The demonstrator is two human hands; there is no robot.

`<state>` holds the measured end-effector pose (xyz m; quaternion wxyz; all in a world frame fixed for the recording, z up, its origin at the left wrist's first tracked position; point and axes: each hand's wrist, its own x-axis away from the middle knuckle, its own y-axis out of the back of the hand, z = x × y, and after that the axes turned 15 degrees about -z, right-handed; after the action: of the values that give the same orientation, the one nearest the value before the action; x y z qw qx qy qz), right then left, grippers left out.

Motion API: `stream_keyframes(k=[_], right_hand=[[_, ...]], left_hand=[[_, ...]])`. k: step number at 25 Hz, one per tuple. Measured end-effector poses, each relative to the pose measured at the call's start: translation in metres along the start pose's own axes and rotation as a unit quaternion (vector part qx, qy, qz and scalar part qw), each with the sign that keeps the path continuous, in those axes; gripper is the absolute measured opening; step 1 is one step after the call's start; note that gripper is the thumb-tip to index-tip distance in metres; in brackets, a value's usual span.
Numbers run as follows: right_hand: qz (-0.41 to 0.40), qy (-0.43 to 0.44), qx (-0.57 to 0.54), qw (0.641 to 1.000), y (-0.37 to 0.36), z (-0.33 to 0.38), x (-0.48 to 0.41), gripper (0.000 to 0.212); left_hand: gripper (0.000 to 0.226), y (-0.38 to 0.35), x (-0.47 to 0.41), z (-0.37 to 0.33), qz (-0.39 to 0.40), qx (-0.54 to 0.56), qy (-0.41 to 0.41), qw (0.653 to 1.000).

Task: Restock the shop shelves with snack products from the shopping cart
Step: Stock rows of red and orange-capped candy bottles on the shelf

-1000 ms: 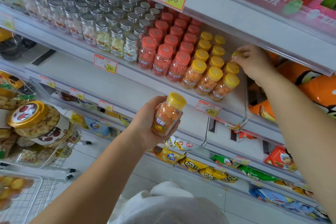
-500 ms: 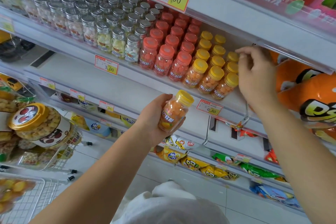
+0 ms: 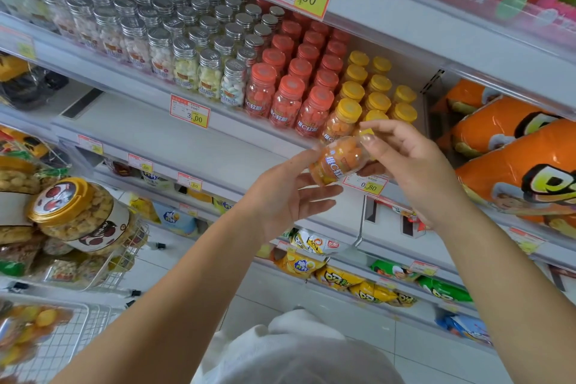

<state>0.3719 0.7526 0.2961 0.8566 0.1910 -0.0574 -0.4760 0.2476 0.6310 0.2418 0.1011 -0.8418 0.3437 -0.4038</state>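
You have two hands up, your left hand point(image 3: 280, 196) and your right hand point(image 3: 411, 165), with one orange candy bottle point(image 3: 339, 162) between them. You can count ten yellow-capped bottles point(image 3: 352, 91); any more are hidden. The red-capped bottles point(image 3: 291, 93) stand three across in front. The silver-capped bottles point(image 3: 187, 50) are too many to count surely. One gold-lidded jar point(image 3: 78, 215) shows plainly.

Wears a white, softly creased cloth garment point(image 3: 290, 355), seen as a rumpled mound at the bottom middle of the view, with a raised fold near its top. Shows both forearms bare along all their visible length, from the lower corners of the view up to the left hand point(image 3: 286, 196) and the right hand point(image 3: 414, 165). Has a short, rounded nail on the right thumb, plain in finish.
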Motion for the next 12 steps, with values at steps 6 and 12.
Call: stream_keyframes(k=[6,12], right_hand=[[-0.166,0.071,-0.044,0.983,0.017,-0.013,-0.034,0.026],[-0.350,0.116,0.235,0.900,0.026,-0.032,-0.127,0.056]], left_hand=[[0.044,-0.001,0.001,-0.011,-0.002,0.006,-0.064,0.998],[0.033,0.008,-0.012,0.006,-0.013,0.001,-0.062,0.998]])
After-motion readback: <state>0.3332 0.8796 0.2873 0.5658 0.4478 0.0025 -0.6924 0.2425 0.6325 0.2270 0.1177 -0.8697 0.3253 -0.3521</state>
